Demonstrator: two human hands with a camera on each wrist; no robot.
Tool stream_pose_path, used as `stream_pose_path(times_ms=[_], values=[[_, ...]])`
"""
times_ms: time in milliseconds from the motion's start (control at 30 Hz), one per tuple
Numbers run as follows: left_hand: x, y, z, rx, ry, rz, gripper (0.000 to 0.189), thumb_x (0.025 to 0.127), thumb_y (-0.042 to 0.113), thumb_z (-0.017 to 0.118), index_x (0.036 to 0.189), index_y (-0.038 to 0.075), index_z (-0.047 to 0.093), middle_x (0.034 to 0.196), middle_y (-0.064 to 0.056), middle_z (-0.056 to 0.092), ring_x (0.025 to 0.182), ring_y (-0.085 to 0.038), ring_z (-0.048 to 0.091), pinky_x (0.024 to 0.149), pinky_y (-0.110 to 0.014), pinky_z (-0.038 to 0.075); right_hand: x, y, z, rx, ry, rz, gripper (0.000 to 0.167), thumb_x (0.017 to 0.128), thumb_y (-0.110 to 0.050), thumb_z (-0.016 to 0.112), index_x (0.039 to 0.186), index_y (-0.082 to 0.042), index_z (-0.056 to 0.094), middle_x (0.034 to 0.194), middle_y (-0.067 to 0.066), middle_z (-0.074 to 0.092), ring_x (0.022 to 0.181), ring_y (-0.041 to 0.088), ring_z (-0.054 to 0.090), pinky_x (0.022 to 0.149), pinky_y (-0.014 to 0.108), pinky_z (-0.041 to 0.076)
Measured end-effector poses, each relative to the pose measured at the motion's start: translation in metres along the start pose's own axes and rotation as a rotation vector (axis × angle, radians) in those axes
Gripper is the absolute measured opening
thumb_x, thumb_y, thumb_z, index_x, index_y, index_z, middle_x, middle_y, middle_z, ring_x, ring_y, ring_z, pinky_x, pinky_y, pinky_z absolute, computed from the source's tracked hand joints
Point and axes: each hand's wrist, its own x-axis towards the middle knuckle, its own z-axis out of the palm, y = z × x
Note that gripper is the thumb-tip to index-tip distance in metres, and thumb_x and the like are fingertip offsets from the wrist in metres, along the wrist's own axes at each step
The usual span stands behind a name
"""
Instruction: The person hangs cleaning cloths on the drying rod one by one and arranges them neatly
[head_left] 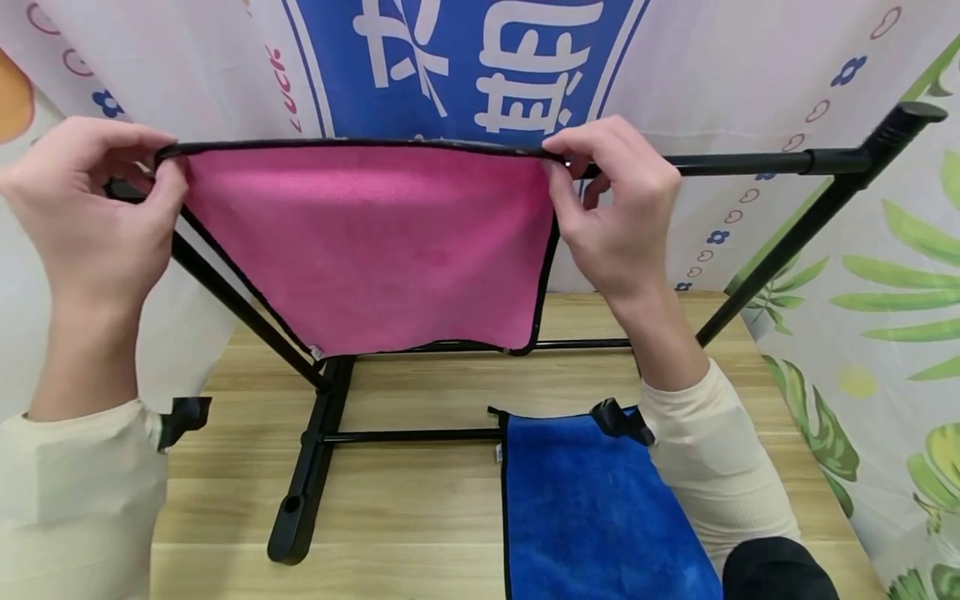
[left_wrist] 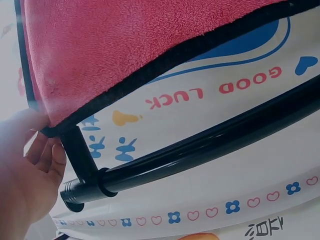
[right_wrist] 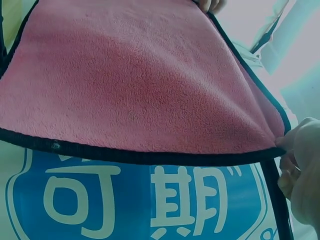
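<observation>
A pink towel (head_left: pixel 382 250) with black edging is stretched between both hands, its lower part hanging down. My left hand (head_left: pixel 101 217) pinches its upper left corner between thumb and fingers. At the upper right corner, my right hand (head_left: pixel 618 208) pinches the edge in the same way. The towel hides much of the black rack's top bar (head_left: pixel 750 164); whether it touches the bar I cannot tell. Fleecy pile shows on the pink towel (left_wrist: pixel 115 45) in the left wrist view. In the right wrist view, a fold runs from the pinched corner across the towel (right_wrist: pixel 150 100).
A blue towel (head_left: pixel 585 508) with black edging lies toward the front, partly behind the right forearm. The rack's left foot (head_left: pixel 300 492) and its lower bar (head_left: pixel 412 435) stand on the wood-patterned surface (head_left: pixel 405 517). Printed curtains (head_left: pixel 705 75) hang behind and at the sides.
</observation>
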Motion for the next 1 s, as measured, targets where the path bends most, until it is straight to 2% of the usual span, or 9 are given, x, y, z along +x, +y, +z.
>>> stream_pose_path(times_ms=[133,300,433,567,667,800,1000], values=[[0.005,-0.003,0.003,0.002,-0.006,-0.012,0.019,0.086,0.003,0.067,0.087,0.015,0.082,0.080,0.026,0.065,0.068,0.010,0.055,0.072,-0.009,0.043,0.004,0.001,0.003,-0.034,0.010,-0.019,0.008,0.093,0.002,0.069,0.095,0.003,0.077,0.088,0.015,0.073,0.076,0.026,0.057,0.069,0.020,0.039],[0.012,-0.006,0.006,-0.017,-0.012,-0.027,0.019,0.086,0.003,0.068,0.086,0.017,0.082,0.077,0.024,0.066,0.068,0.008,0.057,0.073,-0.011,0.044,0.010,0.005,0.003,-0.030,-0.017,-0.012,0.009,0.093,0.000,0.070,0.095,0.003,0.078,0.090,0.014,0.075,0.081,0.027,0.064,0.079,0.027,0.043],[0.016,-0.009,0.008,-0.033,-0.045,-0.036,0.018,0.087,0.002,0.068,0.088,0.014,0.082,0.077,0.021,0.067,0.066,0.004,0.059,0.073,-0.012,0.047,0.016,0.009,-0.001,-0.017,-0.080,0.015,0.009,0.093,0.000,0.070,0.096,0.005,0.077,0.089,0.015,0.075,0.079,0.022,0.066,0.074,0.022,0.047],[0.019,-0.010,0.009,-0.009,-0.085,-0.036,0.017,0.088,0.003,0.069,0.091,0.014,0.081,0.078,0.025,0.066,0.065,0.006,0.059,0.071,-0.010,0.047,0.022,0.013,-0.005,-0.048,-0.168,-0.020,0.013,0.095,-0.003,0.068,0.097,0.008,0.074,0.089,0.018,0.075,0.078,0.021,0.068,0.071,0.018,0.050],[0.020,-0.010,0.010,-0.052,-0.107,-0.087,0.013,0.087,0.000,0.070,0.092,0.006,0.081,0.078,0.022,0.068,0.065,0.005,0.060,0.070,-0.008,0.048,0.025,0.014,-0.007,-0.065,-0.196,-0.021,0.013,0.095,-0.004,0.069,0.096,0.008,0.074,0.088,0.017,0.075,0.076,0.021,0.069,0.068,0.017,0.050],[0.021,-0.009,0.011,-0.129,-0.114,-0.160,0.012,0.085,-0.003,0.071,0.092,-0.002,0.081,0.075,0.016,0.070,0.063,0.002,0.063,0.068,-0.006,0.049,0.026,0.014,-0.007,-0.078,-0.195,0.017,0.011,0.094,-0.003,0.069,0.095,0.006,0.075,0.087,0.015,0.076,0.076,0.021,0.069,0.066,0.017,0.047],[0.024,-0.010,0.011,-0.031,-0.134,-0.159,0.012,0.086,0.003,0.073,0.092,0.007,0.083,0.073,0.024,0.067,0.062,0.008,0.061,0.066,-0.005,0.047,0.028,0.013,-0.008,-0.101,-0.207,0.074,0.010,0.094,-0.004,0.070,0.095,0.003,0.076,0.086,0.013,0.075,0.073,0.017,0.067,0.063,0.015,0.042]])
